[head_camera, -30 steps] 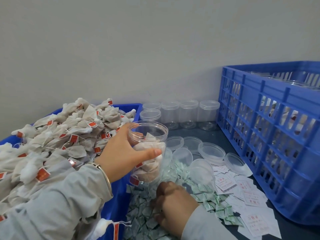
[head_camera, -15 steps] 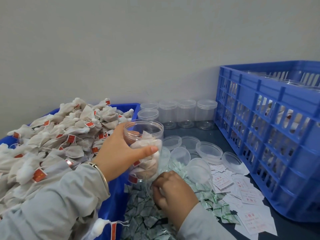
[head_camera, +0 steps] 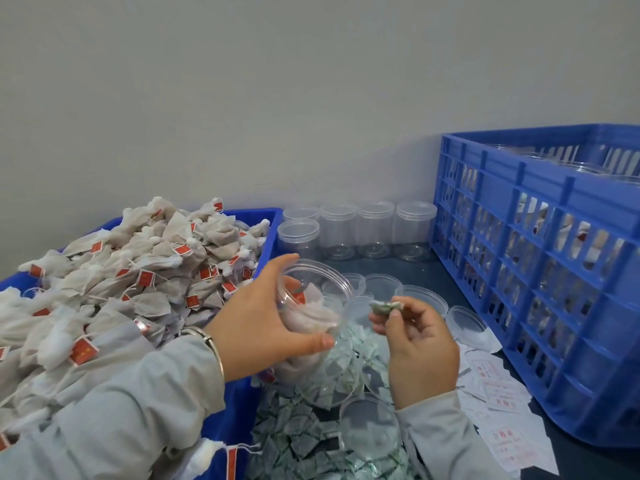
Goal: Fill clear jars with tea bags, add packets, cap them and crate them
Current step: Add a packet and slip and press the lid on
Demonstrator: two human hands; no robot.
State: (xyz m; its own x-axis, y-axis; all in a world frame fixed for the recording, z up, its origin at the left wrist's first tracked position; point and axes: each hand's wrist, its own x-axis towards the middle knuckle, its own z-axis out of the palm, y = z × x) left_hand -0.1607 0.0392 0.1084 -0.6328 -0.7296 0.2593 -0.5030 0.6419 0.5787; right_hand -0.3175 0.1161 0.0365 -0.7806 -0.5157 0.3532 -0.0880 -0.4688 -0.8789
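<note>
My left hand [head_camera: 263, 327] grips the tilted jar [head_camera: 311, 317] of tea bags, fingers curled round it, beside the bin's right edge. My right hand [head_camera: 419, 344] pinches a green packet [head_camera: 386, 307] just beside the mouth — packet-adding step, I judge; next, drop it in.

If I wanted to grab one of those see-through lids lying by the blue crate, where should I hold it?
Take the clear lid by its raised rim, pinching across opposite edges from above. It lies flat on the dark table, so only the rim gives fingers something to catch. Coming from the near side probably works best, since the blue crate stands close behind it.
</note>
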